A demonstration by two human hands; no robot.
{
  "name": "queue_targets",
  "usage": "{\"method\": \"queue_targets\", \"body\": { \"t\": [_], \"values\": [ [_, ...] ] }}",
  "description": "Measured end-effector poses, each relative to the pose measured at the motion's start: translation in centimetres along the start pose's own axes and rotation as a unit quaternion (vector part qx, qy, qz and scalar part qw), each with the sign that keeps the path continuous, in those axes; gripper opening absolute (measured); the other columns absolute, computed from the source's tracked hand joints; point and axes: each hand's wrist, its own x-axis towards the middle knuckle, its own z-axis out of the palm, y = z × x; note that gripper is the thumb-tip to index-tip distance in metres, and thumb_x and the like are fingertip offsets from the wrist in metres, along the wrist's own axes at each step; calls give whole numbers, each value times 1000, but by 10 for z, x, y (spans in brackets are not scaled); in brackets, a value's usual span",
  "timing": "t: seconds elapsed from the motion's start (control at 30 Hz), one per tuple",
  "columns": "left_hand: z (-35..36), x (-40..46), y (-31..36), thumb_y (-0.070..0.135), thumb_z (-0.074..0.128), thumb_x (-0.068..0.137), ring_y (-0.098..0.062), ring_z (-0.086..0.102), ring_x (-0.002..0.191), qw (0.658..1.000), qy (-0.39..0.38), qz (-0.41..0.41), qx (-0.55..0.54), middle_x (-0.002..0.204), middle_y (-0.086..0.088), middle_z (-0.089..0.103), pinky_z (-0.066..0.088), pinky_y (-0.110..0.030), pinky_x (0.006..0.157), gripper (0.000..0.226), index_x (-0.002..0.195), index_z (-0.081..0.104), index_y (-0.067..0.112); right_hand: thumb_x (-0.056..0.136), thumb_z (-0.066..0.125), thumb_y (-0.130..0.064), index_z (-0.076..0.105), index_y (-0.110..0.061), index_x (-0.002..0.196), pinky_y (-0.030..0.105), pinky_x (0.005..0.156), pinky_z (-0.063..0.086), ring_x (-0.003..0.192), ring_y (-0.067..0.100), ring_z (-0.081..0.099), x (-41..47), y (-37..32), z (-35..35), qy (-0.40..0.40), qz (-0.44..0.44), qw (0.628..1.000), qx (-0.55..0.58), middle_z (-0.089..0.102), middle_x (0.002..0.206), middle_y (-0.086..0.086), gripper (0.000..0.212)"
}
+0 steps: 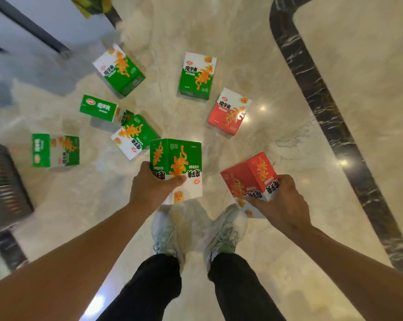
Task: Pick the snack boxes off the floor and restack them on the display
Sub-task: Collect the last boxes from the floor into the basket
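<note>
Head view is showing us standing over a marble floor with a snack box in each hand. Our left hand is gripping a green snack box, fingers wrapped around its near left edge with the thumb lying across the front face. Our right hand is clenching a red snack box from its near right corner, the box tilting.

Six more boxes are lying on the floor ahead: a red one on the right, a green one in the far middle, another green one at far left, and three green ones scattered to the left, two of those touching or overlapping.

We are judging these as light, stiff cardboard cartons with smooth printed faces, so we are holding across two opposite faces near an edge rather than pinching a corner, which could crush. All boxes look sealed; we cannot tell what is inside.

At the near left a dark basket-like thing is blurring. The display itself is not clearly in sight.
</note>
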Motion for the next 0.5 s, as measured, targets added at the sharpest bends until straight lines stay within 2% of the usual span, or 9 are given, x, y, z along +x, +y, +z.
{"method": "queue_targets", "body": {
  "t": [0.1,0.2,0.33,0.5],
  "values": [
    [-56,-83,33,43,92,61,-18,63,95,999,27,18,-28,103,5,66,53,-36,84,69,114,54,19,68,83,-61,39,-15,127,42,80,52,97,29,65,-60,-37,-65,11,-20,1000,0,55,114,3,87],
    [-109,-169,63,54,89,48,-17,67,95,995,51,14,-83,101,7,69,56,-43,86,77,109,54,22,67,83,-63,40,-16,128,41,83,51,99,24,63,-126,-73,-136,28,-33,998,38,55,117,2,88],
    [-174,-280,104,38,93,62,-10,69,92,987,79,53,-128,99,10,71,57,-40,86,62,108,55,23,63,83,-68,41,-21,127,34,80,50,95,14,58,-211,-108,-222,52,-46,993,97,55,113,-6,90],
    [-233,-384,121,28,94,64,-14,69,105,969,107,99,-197,111,4,73,57,-45,90,65,118,57,19,60,84,-68,42,-24,125,31,80,49,93,8,55,-296,-134,-290,81,-74,982,157,51,107,-13,88]
  ]
}}
